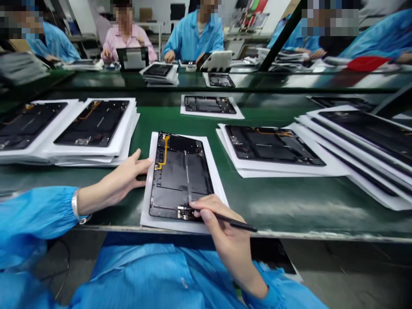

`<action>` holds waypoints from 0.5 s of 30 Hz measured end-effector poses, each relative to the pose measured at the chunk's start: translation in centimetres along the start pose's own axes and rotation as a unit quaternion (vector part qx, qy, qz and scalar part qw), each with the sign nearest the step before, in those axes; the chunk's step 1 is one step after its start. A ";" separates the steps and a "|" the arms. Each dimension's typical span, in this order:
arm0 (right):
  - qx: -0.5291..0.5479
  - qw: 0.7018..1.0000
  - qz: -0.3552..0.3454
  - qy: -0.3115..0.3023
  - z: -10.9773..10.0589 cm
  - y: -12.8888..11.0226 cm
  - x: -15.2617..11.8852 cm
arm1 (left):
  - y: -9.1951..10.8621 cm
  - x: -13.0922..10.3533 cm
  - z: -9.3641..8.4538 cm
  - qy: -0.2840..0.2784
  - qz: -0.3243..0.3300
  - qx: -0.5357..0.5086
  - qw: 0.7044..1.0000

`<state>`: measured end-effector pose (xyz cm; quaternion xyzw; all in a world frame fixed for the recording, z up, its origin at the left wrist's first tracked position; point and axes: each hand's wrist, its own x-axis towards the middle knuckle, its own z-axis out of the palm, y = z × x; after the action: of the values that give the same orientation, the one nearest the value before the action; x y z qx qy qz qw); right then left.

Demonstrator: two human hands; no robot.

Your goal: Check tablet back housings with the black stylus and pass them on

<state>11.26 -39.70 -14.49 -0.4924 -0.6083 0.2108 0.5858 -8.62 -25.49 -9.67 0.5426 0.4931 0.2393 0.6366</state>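
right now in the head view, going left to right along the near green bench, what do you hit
stack of trays at far left → second stack → left hand → open tablet on white sheet → right hand with thin tool → next tablet → overlapping trays at right

A green conveyor belt (289, 201) is running across the view. Left on it, two stacks of white trays (93, 150) are carrying opened tablets; right on it, more trayed tablets (273, 148) are lying fanned out. Beyond the belt, four seated co-workers in smocks (193, 38) are working.
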 end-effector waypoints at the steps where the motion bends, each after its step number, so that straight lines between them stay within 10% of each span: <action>1: 0.011 1.000 -0.001 0.008 0.0 0.1 0.0 | -0.1 0.6 0.3 -0.017 0.027 0.040 0.999; 8: -0.010 0.997 -0.068 -0.042 -2.6 -0.7 2.2 | 4.2 4.4 -0.5 0.082 0.203 0.280 0.935; 15: -0.101 0.982 -0.154 -0.038 -6.2 1.7 8.8 | 13.0 4.2 -12.1 0.288 0.246 0.431 0.819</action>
<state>19.09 -33.53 -10.04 -0.4410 -0.7169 0.0747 0.5347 -14.69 -12.63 1.75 0.7710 0.5571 0.2960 0.0871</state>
